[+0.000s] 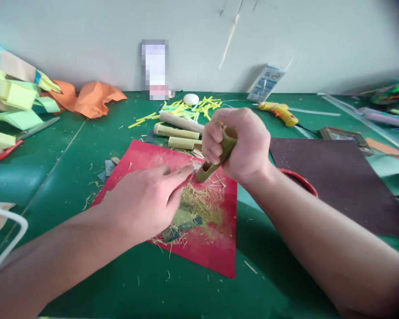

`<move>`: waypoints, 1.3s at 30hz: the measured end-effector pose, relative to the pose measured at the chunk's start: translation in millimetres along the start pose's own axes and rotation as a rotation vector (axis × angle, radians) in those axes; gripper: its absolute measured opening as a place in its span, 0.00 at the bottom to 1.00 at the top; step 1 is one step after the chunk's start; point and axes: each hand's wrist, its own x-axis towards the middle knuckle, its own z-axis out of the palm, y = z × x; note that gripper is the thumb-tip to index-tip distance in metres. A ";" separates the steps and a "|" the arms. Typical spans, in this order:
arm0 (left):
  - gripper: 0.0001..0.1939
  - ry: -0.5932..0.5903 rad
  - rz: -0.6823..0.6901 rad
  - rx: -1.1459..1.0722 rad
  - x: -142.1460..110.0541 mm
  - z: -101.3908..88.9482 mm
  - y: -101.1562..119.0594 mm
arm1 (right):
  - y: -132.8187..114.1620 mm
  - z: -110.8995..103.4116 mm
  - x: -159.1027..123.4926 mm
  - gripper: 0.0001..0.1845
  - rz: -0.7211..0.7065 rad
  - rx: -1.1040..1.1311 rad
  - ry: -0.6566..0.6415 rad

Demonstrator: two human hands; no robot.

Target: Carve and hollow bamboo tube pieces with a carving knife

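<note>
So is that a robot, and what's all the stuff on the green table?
No robot here, just a person's two bare hands. There is only one picture, taken by a camera worn on the person's head, looking forward and down.

The right hand grips a greenish tube, open at the top and cut away near its lower end. The left hand holds a thin red tool against it.

Underneath, curly shavings lie on a red sheet. Behind, on the green table, are more tubes and yellow strips.
</note>
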 end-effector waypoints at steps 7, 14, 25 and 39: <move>0.20 0.101 0.047 0.067 0.7 13.5 -4.4 | 0.9 5.0 0.2 0.17 -0.008 -0.013 0.014; 0.21 0.132 0.097 0.107 4.1 24.1 -11.8 | 0.9 0.5 3.4 0.16 0.049 -0.001 -0.028; 0.23 0.107 0.125 0.088 11.2 28.7 -16.4 | 0.2 -2.5 4.4 0.15 0.042 0.052 -0.022; 0.21 0.081 0.070 0.032 8.9 18.0 -24.3 | 0.1 0.4 0.7 0.16 0.010 -0.010 0.010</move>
